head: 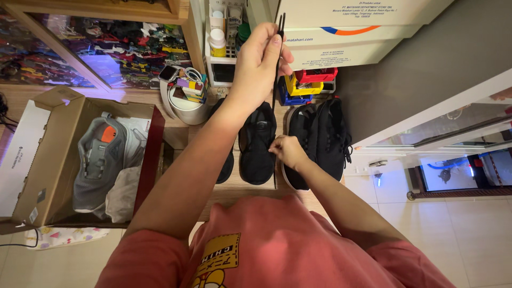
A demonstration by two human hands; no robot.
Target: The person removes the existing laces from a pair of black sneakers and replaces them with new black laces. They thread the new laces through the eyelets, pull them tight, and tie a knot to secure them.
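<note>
— Which way does the black shoelace (276, 64) run?
— Straight up from the black sneaker (257, 143), pinched taut in the left hand (260, 63) fingers; the right hand (288, 151) fingers grip its lower end at the shoe, whose toe points toward the person.
— The surface?
— A low wooden surface (176, 140) above a tiled floor (458, 234).
— Nearby?
— A black sneaker pair (320, 138) just right; an open cardboard box (53, 160) with grey shoes left

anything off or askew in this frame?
Nothing damaged or spilled. The lace runs taut from the black shoe, pulled up by the left hand; the right hand rests at the shoe. The grey shoe lies tilted in the open box.
</note>
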